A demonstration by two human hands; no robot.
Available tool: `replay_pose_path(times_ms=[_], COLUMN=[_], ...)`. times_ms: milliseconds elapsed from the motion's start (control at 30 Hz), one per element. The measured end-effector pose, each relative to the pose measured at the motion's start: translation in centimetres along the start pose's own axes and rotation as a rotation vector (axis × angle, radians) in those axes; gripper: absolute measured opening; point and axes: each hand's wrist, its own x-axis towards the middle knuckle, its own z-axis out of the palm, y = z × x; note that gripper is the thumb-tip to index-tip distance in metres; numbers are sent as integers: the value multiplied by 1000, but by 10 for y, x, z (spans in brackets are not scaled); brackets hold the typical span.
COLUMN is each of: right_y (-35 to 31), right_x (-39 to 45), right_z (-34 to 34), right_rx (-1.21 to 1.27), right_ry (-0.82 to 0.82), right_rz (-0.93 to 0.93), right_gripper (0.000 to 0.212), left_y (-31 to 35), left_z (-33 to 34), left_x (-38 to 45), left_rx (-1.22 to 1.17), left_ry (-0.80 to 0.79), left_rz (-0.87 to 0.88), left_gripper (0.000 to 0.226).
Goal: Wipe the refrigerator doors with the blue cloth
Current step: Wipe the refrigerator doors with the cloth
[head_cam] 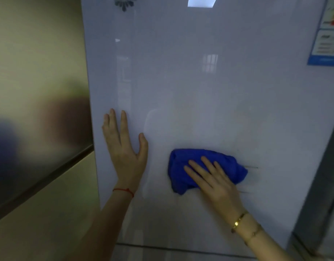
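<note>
A person's right hand (215, 181) presses a bunched blue cloth (205, 168) flat-fingered against the lower part of a glossy refrigerator door (200, 81), while the left hand (124, 147) braces open-palmed beside it. Even pressure and overlapping strokes would likely avoid streaks.

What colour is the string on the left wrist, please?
Red string, clearest in the head view.

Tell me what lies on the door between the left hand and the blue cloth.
Nothing: in the head view only bare glossy refrigerator door separates the left hand, flat on the door, from the blue cloth under the right hand.
</note>
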Motion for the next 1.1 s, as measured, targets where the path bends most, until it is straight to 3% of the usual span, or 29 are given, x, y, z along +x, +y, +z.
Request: replay_pose_path(times_ms=[67, 200, 267, 467, 533, 667, 733, 800, 867, 967, 1033, 1100], right_y=[23, 55, 44, -38, -27, 8, 2, -29, -62, -54, -24, 8], right_x=[9, 91, 97, -52, -51, 43, 65, 37, -29, -84, -58, 0], right_z=[-14, -43, -35, 38, 32, -10, -8, 18, 51, 58, 40, 11], right_rx=[16, 134, 146, 21, -4, 141, 172, 125, 62, -21, -56, 13], right_ry=[4, 267, 305, -80, -80, 241, 307, 207, 13, -137, -43, 161], right_rz=[-19, 268, 315, -160, -187, 277, 357, 223, -24, -183, -102, 193], right_gripper=[49, 44, 44, 65, 65, 47, 45, 50, 56, 66, 68, 59], left_y=[1, 0, 0, -11, -17, -20, -21, -24, -26, -26, -25, -26], left_z=[2, 2, 1, -7, -11, -13, -14, -14, -15, -14, -14, -14], left_x=[-3, -5, -5, -8, -9, -9, -9, -9, -8, -8, -9, -10], left_rx=[8, 21, 18, 6, 19, 13, 11, 9, 11, 15, 11, 11], left_ry=[2, 10, -2, -64, -91, -123, -129, -138, -141, -122, -122, -120], left_rz=[11, 14, 18, 87, 112, 106, 105, 119, 136, 150, 147, 152], left_gripper=[59, 58, 58, 58, 58, 60, 60, 60, 59, 57, 58, 57])
